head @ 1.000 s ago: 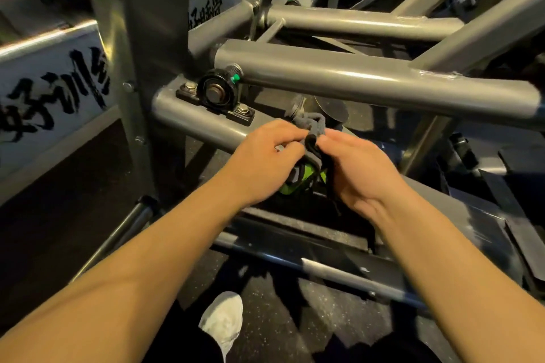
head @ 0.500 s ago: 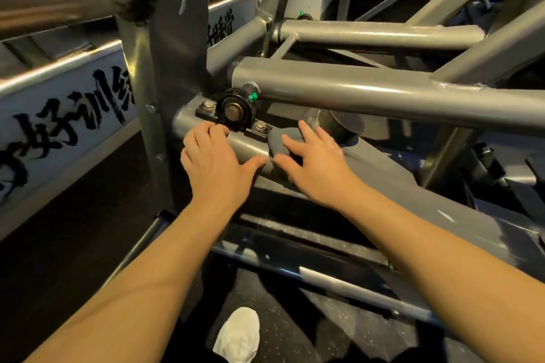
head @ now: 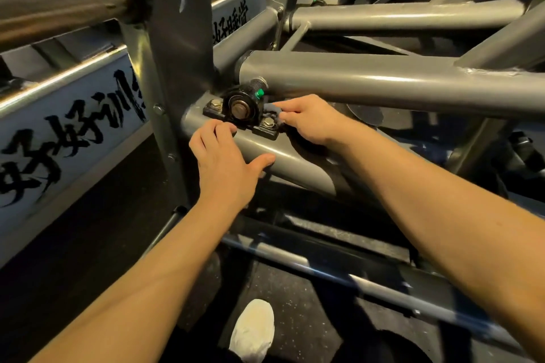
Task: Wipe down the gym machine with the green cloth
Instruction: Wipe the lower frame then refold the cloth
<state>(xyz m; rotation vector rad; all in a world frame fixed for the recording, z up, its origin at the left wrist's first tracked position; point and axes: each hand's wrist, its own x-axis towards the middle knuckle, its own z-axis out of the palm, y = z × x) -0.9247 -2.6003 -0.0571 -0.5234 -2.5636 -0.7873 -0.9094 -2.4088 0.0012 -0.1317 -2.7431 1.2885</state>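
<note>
Left hand flat on frame tube, grip released; right hand curled, pinching cloth beside bearing block.

A bearing block sits bolted on the lower tube, right of the upright post, under the upper tube's end. The left hand rests on the lower tube before the block — the right hand holds the cloth against its right side. A shoe stands below, between the forearms.

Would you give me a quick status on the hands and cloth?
Left hand flat on lower tube. Right hand holds cloth against the bearing block. Upper tube close overhead.
</note>
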